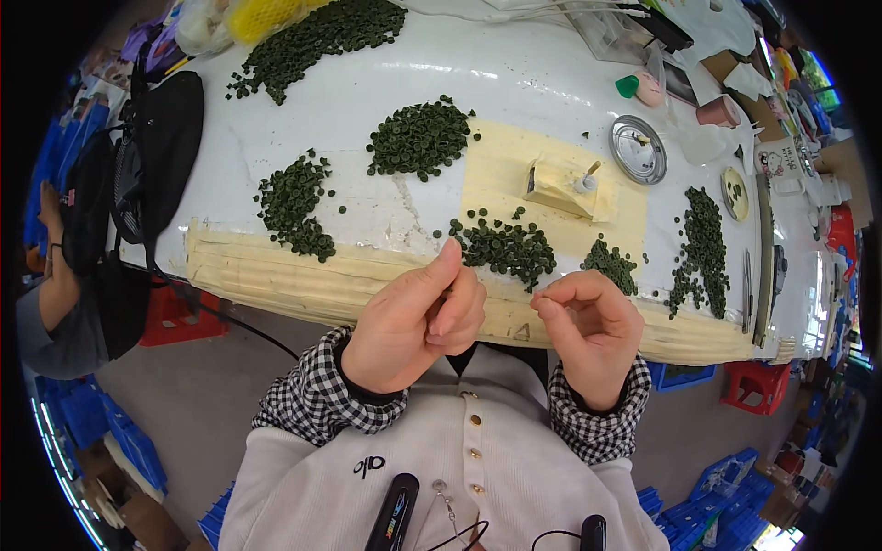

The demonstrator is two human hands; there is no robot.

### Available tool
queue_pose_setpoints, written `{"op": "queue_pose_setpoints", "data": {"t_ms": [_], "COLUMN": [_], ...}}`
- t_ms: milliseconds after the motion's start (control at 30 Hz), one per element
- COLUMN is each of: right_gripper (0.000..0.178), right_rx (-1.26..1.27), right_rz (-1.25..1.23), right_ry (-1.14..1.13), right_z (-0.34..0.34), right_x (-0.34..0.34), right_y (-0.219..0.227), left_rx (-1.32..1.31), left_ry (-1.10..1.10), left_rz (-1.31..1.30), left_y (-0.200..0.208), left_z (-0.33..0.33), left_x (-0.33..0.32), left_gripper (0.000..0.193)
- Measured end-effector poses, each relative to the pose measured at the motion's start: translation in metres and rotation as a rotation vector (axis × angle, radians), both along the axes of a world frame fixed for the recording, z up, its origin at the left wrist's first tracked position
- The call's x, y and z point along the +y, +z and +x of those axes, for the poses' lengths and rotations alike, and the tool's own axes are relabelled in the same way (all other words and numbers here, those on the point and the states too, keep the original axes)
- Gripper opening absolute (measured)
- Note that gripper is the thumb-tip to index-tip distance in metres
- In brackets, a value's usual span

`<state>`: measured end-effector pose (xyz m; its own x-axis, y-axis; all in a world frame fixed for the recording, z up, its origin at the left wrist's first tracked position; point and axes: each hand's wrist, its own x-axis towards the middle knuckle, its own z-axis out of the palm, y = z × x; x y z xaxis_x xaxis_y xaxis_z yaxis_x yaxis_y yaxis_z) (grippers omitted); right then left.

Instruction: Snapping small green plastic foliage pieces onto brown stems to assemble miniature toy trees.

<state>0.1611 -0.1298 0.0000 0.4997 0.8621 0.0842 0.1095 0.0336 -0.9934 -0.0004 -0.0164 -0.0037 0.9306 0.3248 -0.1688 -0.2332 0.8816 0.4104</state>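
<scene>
My left hand [404,321] is raised over the table's front edge, its fingers curled and the thumb pointing up. Whatever may be inside that closed hand is hidden. To its right, my right hand [597,335] pinches thumb and forefinger together; anything between the tips is too small to make out. Just beyond both hands lies a pile of small, round, dark green cup-like pieces [505,250]. A smaller green heap [611,265] sits past the right fingertips. Behind these, a small block covered in cream tape [558,191] stands on a pale yellow sheet [491,156].
More green piles lie at left [292,207], centre back [421,138], far left [322,37] and right [702,253]. A round metal dish [638,150] stands back right, with tweezers [747,289] near the right edge. Another person's arm [60,266] shows at far left, beside a black bag [170,156].
</scene>
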Motion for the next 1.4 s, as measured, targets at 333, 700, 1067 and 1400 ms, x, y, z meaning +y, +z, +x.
{"op": "queue_pose_setpoints", "data": {"t_ms": [333,700,1067,1400], "right_gripper": [0.007,0.009,0.018,0.022], "right_rx": [-0.567,0.081,-0.438,-0.704], "right_rz": [-0.185,-0.086,0.123,0.202], "right_ry": [-0.049,0.054,0.071,0.160], "right_z": [0.020,0.006,-0.005,0.005], "right_x": [-0.009,-0.003,0.009,0.012], "right_y": [0.015,0.011,0.014,0.019], "left_rx": [0.256,0.373,0.367,0.369], "left_ry": [0.071,0.090,0.107,0.026], "left_rz": [0.150,0.426,0.474,0.451], "left_y": [0.015,0.014,0.012,0.016], "left_z": [0.003,0.009,0.012,0.009], "left_x": [-0.003,-0.008,-0.007,-0.002], "left_gripper": [0.022,0.014,0.008,0.008]}}
